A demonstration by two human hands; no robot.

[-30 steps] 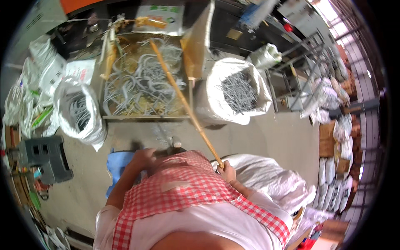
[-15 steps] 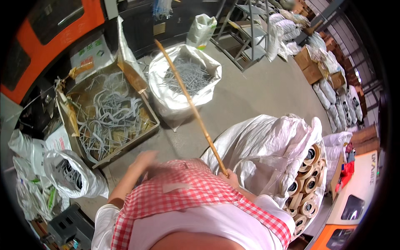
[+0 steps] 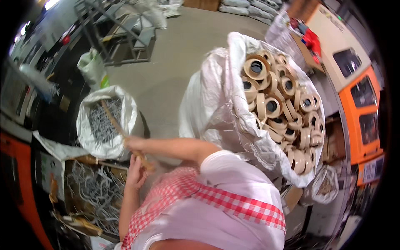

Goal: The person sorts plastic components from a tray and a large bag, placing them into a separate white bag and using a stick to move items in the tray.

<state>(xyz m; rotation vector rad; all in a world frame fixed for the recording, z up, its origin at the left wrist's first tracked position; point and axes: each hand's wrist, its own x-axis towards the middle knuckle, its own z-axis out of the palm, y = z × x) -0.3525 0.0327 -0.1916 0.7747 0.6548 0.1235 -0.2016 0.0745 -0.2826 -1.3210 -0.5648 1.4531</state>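
Note:
A long wooden stick [image 3: 112, 117] slants from the mouth of a white woven sack [image 3: 132, 109] back toward my body. My right hand [image 3: 134, 143], reaching across to the left, is closed round the stick. Just below it, my left hand [image 3: 136, 171] is raised beside the stick's near end, its fingers apart; whether they touch the wood is unclear. Thin grey plastic strips [image 3: 102, 125] fill the sack, and the stick's far tip lies over them. Blur softens the stick's near end and both hands.
A large white sack [image 3: 200, 96] of beige rings [image 3: 273, 106] stands to my right. At lower left lies a bin of tangled grey scraps [image 3: 96, 191]. Metal steps [image 3: 125, 37] and a smaller white sack [image 3: 92, 68] are beyond. An orange and cream machine [image 3: 359, 104] is at far right.
My view has swung right. My right hand has crossed to the left with the stick, and its far tip is now over the strips. My left hand has come up beside the stick.

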